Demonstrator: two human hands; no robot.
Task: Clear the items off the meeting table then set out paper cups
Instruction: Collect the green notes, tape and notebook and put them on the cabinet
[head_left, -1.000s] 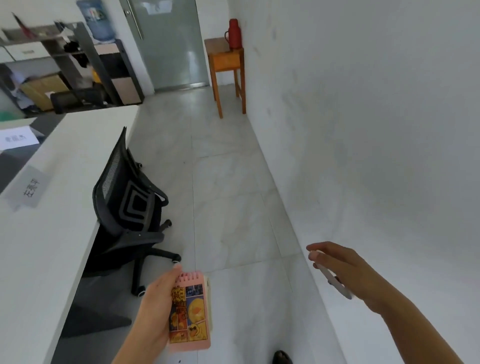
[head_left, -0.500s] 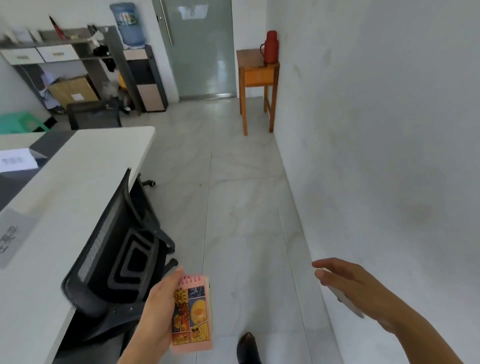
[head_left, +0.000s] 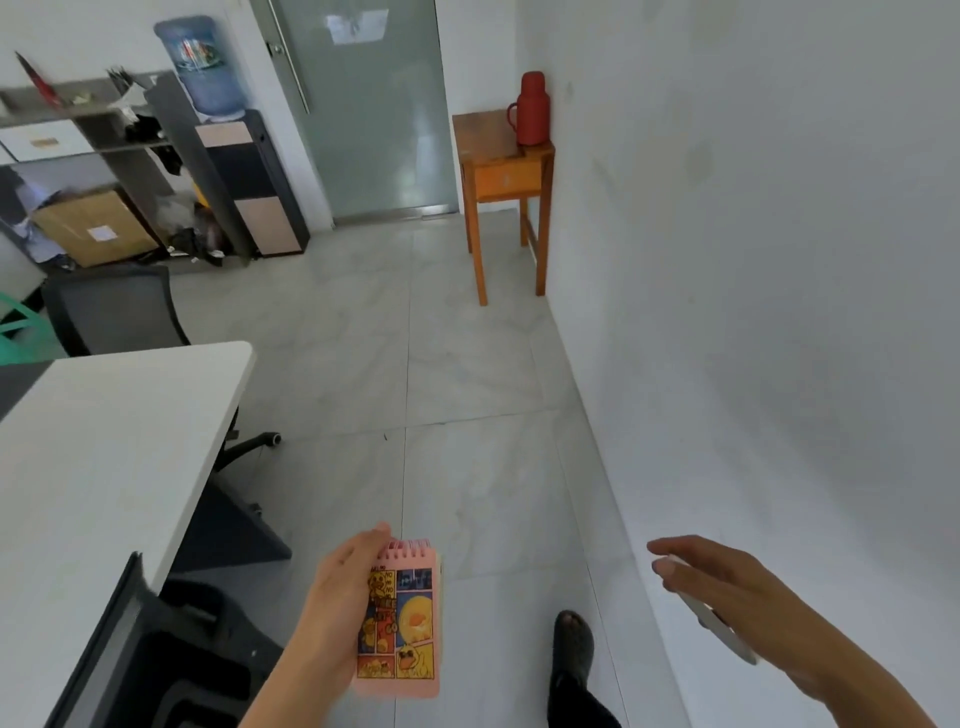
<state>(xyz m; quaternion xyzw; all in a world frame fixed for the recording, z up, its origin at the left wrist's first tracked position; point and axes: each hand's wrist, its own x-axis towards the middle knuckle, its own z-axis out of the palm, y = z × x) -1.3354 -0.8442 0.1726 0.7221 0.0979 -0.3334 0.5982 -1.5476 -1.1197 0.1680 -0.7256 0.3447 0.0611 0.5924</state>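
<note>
My left hand (head_left: 332, 608) grips a small pink spiral notepad (head_left: 402, 623) with cartoon duck pictures on its cover, held upright low in the middle of the view. My right hand (head_left: 727, 582) reaches out at the lower right and holds a thin white flat object (head_left: 719, 629) that shows under the palm; what it is cannot be told. The white meeting table (head_left: 104, 441) lies to the left, its near corner bare. No paper cups are in view.
A black mesh office chair (head_left: 171, 654) stands tucked at the table's edge at bottom left. Ahead, a wooden side table (head_left: 501, 171) carries a red thermos (head_left: 530, 109) by the right wall. A water dispenser (head_left: 234, 156), shelves and a glass door (head_left: 363, 104) stand at the back.
I have walked forward along the aisle; the chair slid back toward the bottom left and the side table and door came closer. Both hands keep their objects.
</note>
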